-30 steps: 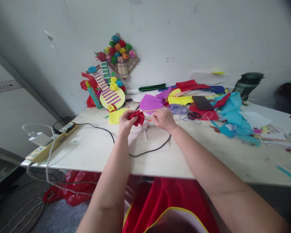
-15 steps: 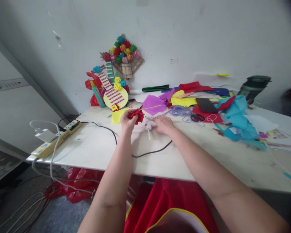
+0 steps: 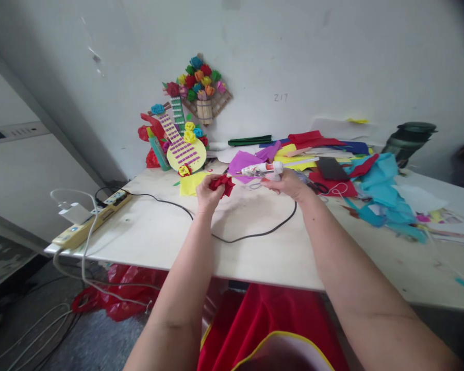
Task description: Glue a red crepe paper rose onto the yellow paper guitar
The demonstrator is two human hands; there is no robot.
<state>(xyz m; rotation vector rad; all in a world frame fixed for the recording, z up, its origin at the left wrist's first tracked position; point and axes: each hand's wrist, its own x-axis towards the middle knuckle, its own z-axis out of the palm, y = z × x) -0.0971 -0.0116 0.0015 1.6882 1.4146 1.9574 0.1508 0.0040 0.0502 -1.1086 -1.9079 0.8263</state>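
Pinched in my left hand [image 3: 209, 194] is a red crepe-paper flower [image 3: 225, 186], held above the table. My right hand [image 3: 290, 184] is wrapped round a white hot glue gun [image 3: 261, 168] whose nozzle points left at the flower. A clear glue stick [image 3: 307, 161] sticks out of the gun's rear end. From the gun, a black cord [image 3: 251, 239] loops over the table. Just behind my left hand lies a yellow sheet of paper [image 3: 191, 183], and purple paper [image 3: 239, 161] is behind the gun.
A power strip [image 3: 75, 234] with a white charger sits at the table's left edge. Craft guitar [image 3: 189, 154] and glue bottle [image 3: 159, 149] stand against the wall. Right of my hands are a phone [image 3: 331, 168], scissors [image 3: 319, 188], blue crepe paper [image 3: 382, 180] and a dark bottle [image 3: 412, 141].
My right hand has lifted the glue gun off the table and turned it level, nozzle towards the flower. The cord shifted with it. My left hand still holds the flower.
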